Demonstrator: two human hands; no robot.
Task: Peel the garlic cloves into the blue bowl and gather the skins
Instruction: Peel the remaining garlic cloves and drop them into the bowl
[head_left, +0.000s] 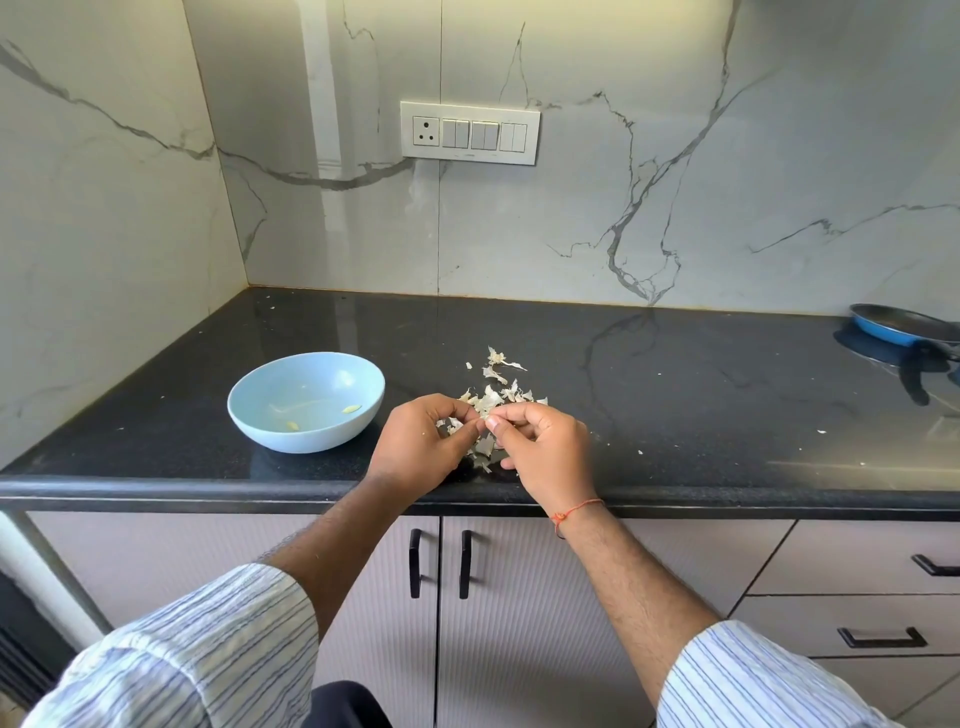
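Two hands meet over the front edge of a black countertop, both yours. Your left hand has its fingers curled, pinching a small piece of garlic with papery skin between thumb and fingertips. Your right hand is curled too, its thumb and forefinger pinching at the same piece where the hands touch; how much of the clove is bare is hidden by the fingers. Loose garlic skins lie scattered on the counter just behind and beneath your hands, with a few more flakes trailing toward the wall. To the left of your hands, near but apart, sits the blue bowl, upright, holding two small peeled cloves on its floor. Far to the right, at the picture's edge, rests a blue frying pan. An orange thread circles your right wrist, and striped sleeves cover both forearms.
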